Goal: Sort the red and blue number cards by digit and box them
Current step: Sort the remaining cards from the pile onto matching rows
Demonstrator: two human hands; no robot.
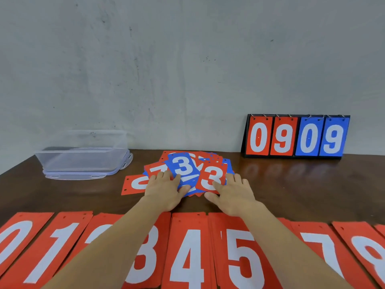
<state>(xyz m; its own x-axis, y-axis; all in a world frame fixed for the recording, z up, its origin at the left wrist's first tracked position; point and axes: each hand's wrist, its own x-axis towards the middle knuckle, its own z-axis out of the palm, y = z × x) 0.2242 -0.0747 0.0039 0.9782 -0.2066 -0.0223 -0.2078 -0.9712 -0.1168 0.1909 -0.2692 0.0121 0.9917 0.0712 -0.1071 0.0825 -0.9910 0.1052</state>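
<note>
both hands [166,187] [233,195] flat, fingers spread, pressing card pile [187,174].

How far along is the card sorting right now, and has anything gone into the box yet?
Done: red stacks laid out by digit along the near edge, like the 4 stack. In hand: the left hand and right hand are on the mixed pile, topped by a blue 3 and a red 3. Left: that pile, and the clear box looks empty.
</note>
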